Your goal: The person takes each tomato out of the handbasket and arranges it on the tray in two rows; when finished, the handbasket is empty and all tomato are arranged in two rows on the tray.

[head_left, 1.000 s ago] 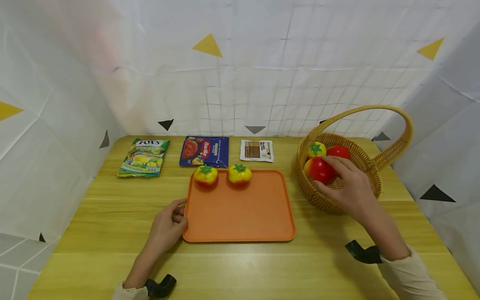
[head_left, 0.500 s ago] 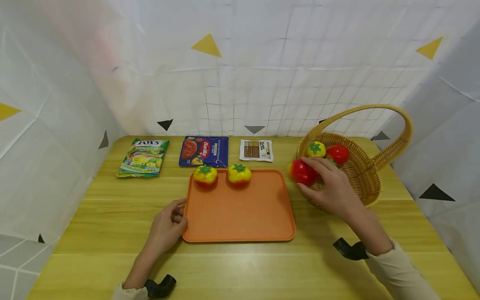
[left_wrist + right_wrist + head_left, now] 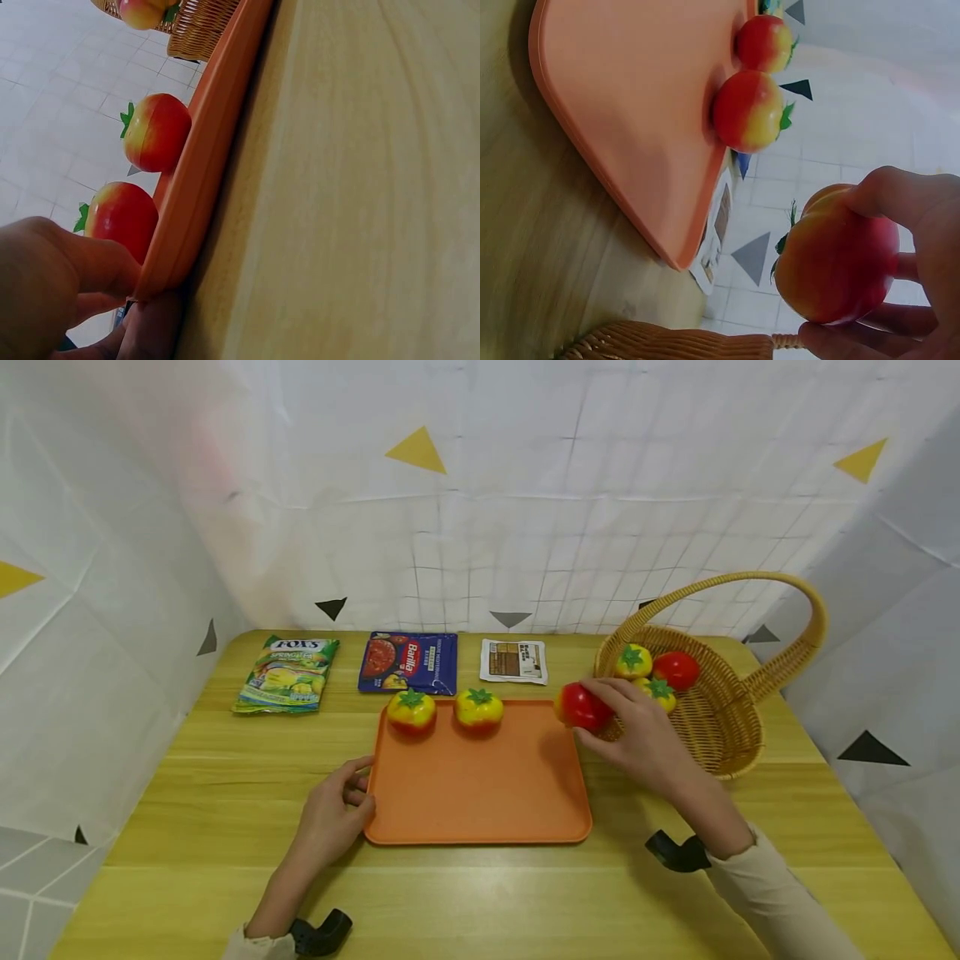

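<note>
My right hand (image 3: pixel 641 743) grips a red and yellow tomato (image 3: pixel 585 707) between thumb and fingers, held up at the right rear corner of the orange tray (image 3: pixel 480 793). In the right wrist view this tomato (image 3: pixel 836 259) has its green leaves turned toward the tray side. Two more tomatoes, one at the left corner (image 3: pixel 412 713) and one beside it (image 3: pixel 479 710), sit leaf-up along the tray's back edge. My left hand (image 3: pixel 335 810) holds the tray's left rim, fingers on both sides of the edge in the left wrist view.
A wicker basket (image 3: pixel 720 727) with a tall handle stands to the tray's right, several tomatoes (image 3: pixel 677 670) inside. Behind the tray lie a green candy bag (image 3: pixel 288 675), a blue sauce pouch (image 3: pixel 408 663) and a small white packet (image 3: pixel 513 661). White sheeting hangs beyond the wooden table.
My right hand has lifted the tomato out of the basket and carried it left to the tray's corner. Another tomato in the basket is uncovered. The left hand has stayed put.
</note>
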A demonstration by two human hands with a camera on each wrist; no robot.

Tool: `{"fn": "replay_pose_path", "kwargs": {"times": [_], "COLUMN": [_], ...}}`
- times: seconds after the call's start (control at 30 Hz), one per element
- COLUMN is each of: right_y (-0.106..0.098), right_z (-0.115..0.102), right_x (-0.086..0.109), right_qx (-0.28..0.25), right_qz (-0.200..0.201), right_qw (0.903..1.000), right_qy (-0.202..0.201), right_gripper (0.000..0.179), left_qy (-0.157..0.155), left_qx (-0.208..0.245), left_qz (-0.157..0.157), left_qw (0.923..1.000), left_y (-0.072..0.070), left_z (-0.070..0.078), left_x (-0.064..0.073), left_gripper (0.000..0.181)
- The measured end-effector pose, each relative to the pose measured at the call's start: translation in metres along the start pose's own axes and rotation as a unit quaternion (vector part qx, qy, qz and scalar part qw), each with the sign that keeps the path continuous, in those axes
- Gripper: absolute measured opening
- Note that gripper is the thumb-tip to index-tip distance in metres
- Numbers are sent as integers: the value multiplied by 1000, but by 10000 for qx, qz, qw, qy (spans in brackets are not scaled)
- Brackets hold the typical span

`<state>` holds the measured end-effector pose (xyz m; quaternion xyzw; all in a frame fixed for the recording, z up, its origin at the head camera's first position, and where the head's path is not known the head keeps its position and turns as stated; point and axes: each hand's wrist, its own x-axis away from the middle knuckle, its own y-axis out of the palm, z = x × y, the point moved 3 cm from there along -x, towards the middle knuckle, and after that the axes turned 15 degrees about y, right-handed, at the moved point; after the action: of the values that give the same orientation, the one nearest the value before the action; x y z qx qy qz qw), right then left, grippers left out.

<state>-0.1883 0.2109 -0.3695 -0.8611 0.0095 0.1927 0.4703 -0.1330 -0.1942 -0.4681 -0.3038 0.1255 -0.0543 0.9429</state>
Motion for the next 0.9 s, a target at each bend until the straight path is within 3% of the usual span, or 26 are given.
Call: {"fn": "replay_pose_path", "kwargs": {"times": [0.63, 0.9], "right_y": [31, 44], "right_z": [-3, 1], "right_x": [-15, -20], "right_qx": [259, 96], "right_qz": [-297, -501], "right_qw": [9992, 9982], "right_qy": [19, 310], "right_gripper": [63, 62], "left_qy": [-37, -58], "left_qx": [118, 107], "left_qz": [-45, -2], "left_qw": [9999, 9999], "left_y": [2, 1], "left_z": [0, 0], "left_x": [-2, -1], "left_gripper": [56, 55]}}
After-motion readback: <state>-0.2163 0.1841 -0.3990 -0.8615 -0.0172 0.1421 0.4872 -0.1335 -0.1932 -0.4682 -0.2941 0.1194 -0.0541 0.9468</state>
